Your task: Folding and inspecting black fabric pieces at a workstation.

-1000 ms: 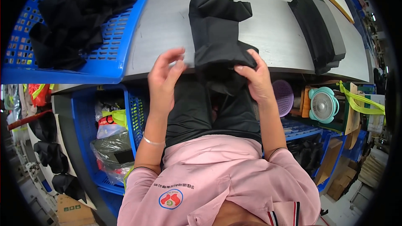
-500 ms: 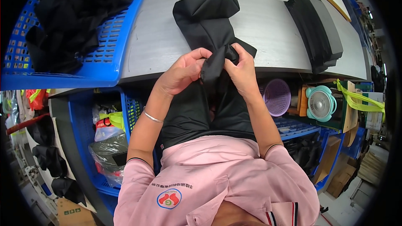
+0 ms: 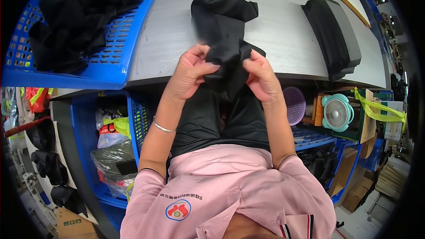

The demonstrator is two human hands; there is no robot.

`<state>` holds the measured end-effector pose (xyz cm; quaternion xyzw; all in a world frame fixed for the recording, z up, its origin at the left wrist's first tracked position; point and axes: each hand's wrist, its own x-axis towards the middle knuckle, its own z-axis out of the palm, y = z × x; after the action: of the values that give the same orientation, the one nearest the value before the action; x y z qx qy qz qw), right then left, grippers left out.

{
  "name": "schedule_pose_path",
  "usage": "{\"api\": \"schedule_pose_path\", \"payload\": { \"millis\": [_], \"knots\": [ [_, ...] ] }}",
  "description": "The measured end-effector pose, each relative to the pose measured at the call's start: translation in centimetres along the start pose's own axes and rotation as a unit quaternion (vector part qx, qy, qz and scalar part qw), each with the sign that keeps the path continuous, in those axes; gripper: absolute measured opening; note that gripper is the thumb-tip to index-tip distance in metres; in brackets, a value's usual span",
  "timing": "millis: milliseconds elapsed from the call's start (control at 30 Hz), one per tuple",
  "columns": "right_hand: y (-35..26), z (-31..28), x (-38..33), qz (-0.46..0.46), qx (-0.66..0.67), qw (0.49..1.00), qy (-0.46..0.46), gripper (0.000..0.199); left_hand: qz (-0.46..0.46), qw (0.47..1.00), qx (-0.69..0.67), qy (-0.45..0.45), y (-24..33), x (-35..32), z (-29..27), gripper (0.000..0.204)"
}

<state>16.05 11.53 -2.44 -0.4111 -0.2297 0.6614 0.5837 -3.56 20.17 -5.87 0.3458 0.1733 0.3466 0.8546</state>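
A piece of black fabric (image 3: 228,24) lies bent over the near edge of the grey table, its far end folded on the tabletop. My left hand (image 3: 195,68) pinches the cloth's left side between thumb and fingers. On the other side, my right hand (image 3: 261,73) grips the same fabric, thumb and fingertips pressed together on its edge. Between the hands the cloth is bunched, and its lower part hangs over my lap. Some of my fingertips are hidden behind the folds.
At the left, a blue plastic basket (image 3: 117,77) holds a heap of black fabric. A stack of black cut pieces (image 3: 332,35) lies at the table's right. Below the table edge are a purple basket (image 3: 294,105), a small teal fan (image 3: 337,113) and a blue crate (image 3: 84,141) with bagged items.
Both hands have spread slightly and turned the gripped part of the fabric, which is now more bunched. The cloth's far end has shifted a little to the right and away.
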Motion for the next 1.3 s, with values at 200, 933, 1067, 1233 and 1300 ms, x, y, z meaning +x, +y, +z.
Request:
{"api": "schedule_pose_path", "payload": {
  "millis": [200,933,1067,1233,1300],
  "knots": [
    [0.9,-0.2,1.4,-0.357,-0.463,0.741,0.331,0.019,0.306,0.823,0.423,0.225,0.5,0.3,0.7,0.023],
    [-1.6,-3.0,-0.3,-0.308,-0.267,0.871,0.276,0.023,0.303,0.767,0.539,0.173,1.8,-2.5,5.0,0.069],
    [-0.7,-1.3,-0.9,-0.308,-0.264,0.873,0.272,0.022,0.279,0.777,0.516,0.227,-1.4,-0.6,7.5,0.067],
    [-3.3,-2.7,-2.1,-0.297,-0.394,0.828,0.268,0.032,0.335,0.801,0.394,0.303,0.9,0.8,5.2,0.045],
    [-4.0,-4.3,-2.1,-0.27,-0.394,0.838,0.264,0.034,0.283,0.809,0.426,0.29,2.3,0.5,4.5,0.05]
  ]
}}
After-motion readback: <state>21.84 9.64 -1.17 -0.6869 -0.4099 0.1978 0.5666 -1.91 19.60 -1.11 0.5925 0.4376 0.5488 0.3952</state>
